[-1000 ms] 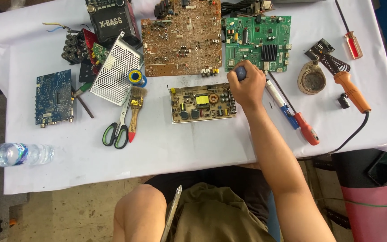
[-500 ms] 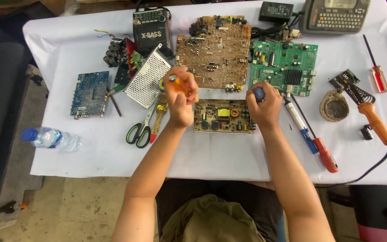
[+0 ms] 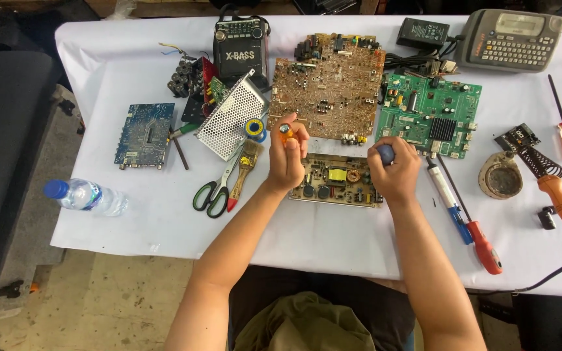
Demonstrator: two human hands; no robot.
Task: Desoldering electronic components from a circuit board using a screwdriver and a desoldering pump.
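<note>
A small yellowish circuit board lies on the white table between both hands. The left hand curls its fingers around an orange-handled tool; the right hand closes on a blue-handled tool (tips hidden). Scissors lie nearby.

Both arms are showing bare all the way up, no sleeves, watch or rings that I can see. The person is wearing olive-green clothing down at the lap, looking loose and crumpled.
</note>
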